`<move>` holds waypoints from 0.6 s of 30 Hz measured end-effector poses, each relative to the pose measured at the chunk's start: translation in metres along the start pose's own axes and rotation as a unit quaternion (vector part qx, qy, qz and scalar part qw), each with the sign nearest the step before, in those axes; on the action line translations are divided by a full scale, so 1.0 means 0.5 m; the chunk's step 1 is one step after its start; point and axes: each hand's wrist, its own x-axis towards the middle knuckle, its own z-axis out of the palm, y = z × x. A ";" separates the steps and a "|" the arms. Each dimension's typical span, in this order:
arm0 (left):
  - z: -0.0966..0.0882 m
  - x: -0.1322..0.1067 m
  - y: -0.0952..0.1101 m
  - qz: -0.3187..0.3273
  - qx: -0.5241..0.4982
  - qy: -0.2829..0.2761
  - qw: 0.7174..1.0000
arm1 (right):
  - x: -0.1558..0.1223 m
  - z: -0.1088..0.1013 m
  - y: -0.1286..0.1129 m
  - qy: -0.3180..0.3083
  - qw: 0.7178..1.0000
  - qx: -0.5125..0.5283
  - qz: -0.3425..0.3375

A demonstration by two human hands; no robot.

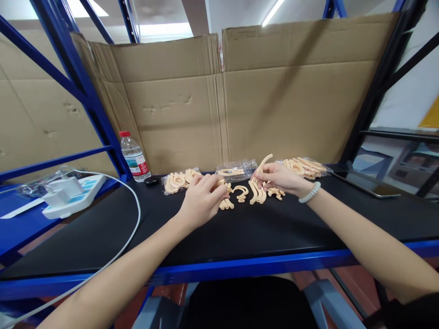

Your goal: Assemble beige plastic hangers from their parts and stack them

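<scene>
My right hand (274, 177) pinches a curved pale wooden strip (265, 161) that points up and to the right. Beneath that hand, several similar curved strips (258, 193) lie side by side on the black tabletop (240, 233). My left hand (203, 201), its back toward me, curls round a pale wooden piece (219, 183), mostly hidden by the fingers. Several wavy strips (226, 204) lie just right of its fingertips. Between the hands rest hook-shaped pieces (241, 193); smaller pieces (276, 193) sit below my right wrist.
Clear bags of pale pieces lie at the back: a left bag (176, 182), a middle bag (236, 170) and a right bag (305, 167). A water bottle (134, 157) stands back left. A tablet (365, 183) lies right. A white cable (137, 224) crosses the left side from a power strip (77, 196).
</scene>
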 end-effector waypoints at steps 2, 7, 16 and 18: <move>0.002 -0.001 0.002 0.003 0.003 0.005 1.000 | 0.005 -0.038 0.001 -0.003 1.000 -0.030 0.007; 0.007 -0.003 0.005 -0.002 -0.016 0.008 1.000 | 0.011 -0.111 0.007 0.045 0.990 -0.120 0.060; 0.012 -0.006 0.008 -0.015 -0.046 -0.009 0.999 | 0.014 -0.132 0.023 0.046 0.951 -0.221 0.212; 0.012 -0.006 0.009 -0.016 -0.053 -0.012 0.998 | 0.014 -0.129 0.023 0.036 0.951 -0.209 0.223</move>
